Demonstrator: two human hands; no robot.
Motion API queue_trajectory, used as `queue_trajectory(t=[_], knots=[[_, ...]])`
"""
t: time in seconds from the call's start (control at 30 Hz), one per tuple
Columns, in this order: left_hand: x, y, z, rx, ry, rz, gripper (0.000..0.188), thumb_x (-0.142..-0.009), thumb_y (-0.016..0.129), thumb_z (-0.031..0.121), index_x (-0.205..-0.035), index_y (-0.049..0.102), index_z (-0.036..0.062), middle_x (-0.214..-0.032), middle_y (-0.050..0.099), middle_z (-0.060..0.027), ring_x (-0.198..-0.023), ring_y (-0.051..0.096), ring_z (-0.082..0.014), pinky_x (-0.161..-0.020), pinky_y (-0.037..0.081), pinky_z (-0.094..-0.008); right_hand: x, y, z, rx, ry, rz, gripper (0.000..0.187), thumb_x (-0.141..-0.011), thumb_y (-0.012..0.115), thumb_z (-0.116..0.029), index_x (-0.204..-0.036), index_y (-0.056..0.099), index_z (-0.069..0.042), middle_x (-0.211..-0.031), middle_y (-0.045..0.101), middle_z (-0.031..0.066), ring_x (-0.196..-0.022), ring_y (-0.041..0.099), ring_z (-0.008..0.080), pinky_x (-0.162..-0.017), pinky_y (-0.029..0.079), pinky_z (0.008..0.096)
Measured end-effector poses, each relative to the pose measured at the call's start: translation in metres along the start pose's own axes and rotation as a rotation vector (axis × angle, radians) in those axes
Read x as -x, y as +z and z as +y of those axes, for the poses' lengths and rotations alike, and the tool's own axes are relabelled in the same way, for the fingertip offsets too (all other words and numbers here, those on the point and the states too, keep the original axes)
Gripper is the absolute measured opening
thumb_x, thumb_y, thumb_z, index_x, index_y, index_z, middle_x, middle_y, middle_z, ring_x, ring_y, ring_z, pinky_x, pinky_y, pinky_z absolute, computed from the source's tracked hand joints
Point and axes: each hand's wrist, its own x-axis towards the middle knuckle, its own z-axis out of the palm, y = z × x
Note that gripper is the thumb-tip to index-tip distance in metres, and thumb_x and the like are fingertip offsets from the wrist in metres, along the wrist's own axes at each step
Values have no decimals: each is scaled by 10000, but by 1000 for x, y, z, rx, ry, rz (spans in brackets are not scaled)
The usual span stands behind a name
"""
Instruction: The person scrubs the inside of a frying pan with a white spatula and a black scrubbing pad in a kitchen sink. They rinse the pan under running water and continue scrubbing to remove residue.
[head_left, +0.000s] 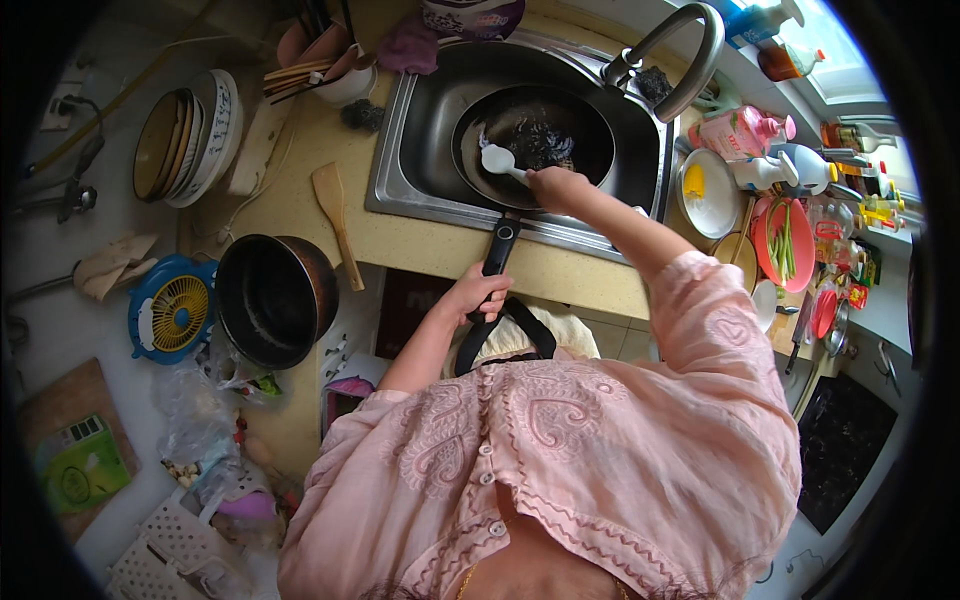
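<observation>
Nearest the camera was the person's pink embroidered blouse (560,450), filling the lower middle of the view, with both forearms reaching away from it toward the counter. The left hand (480,292) was closed round the end of the frying pan's long black handle (498,245), fingers wrapped over it, at the front edge of the yellowish counter (420,240). To the left of that hand, a dark empty pot (275,298) stood at the counter's edge, with a blue round fan (172,312) just beside it and a wooden spatula (336,220) lying flat on the counter a little beyond. Farther out, the right hand (556,188) was held over the near rim of the black frying pan (533,145), fingers pinched shut on the handle of a white spoon (500,160) whose bowl lay inside the pan, beside a dark scouring pad (545,143). The pan sat in the steel sink (425,130), its handle sticking out over the sink's front rim. Behind the pan the curved tap (680,60) arched over the basin. To the right of the sink were a white plate (710,195), a pink bottle (738,132) and a red dish holding green beans (785,245); to the far left, a stack of bowls (190,135) leaned on its edge.
</observation>
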Motion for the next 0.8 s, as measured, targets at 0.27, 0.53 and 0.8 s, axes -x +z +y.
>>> queue_trajectory(t=[0.27, 0.53, 0.8], knots=[[2, 0, 2, 41, 0, 26, 142, -843, 533, 94, -774, 411, 118, -506, 372, 38, -330, 334, -48, -291, 282, -223, -37, -11, 34, 87, 290, 17, 215, -794, 574, -163, -994, 630, -106, -970, 649, 73, -882, 638, 263, -685, 521, 362], [3, 6, 6, -17, -4, 47, 138, -836, 529, 86, -769, 409, 103, -516, 395, 29, -333, 341, -49, -290, 294, -223, -18, -7, -5, 66, 76, -62, 269, -886, 404, -202, -1056, 582, -94, -970, 631, 112, -877, 625, 298, -693, 513, 386], [1, 7, 2, 69, 26, 31, 135, -851, 526, 126, -758, 429, 112, -533, 412, 34, -356, 358, -36, -300, 299, -204, -37, -14, 41, 182, 319, 109, 171, -792, 582, -125, -940, 659, -88, -960, 661, 64, -887, 645, 217, -653, 526, 325]])
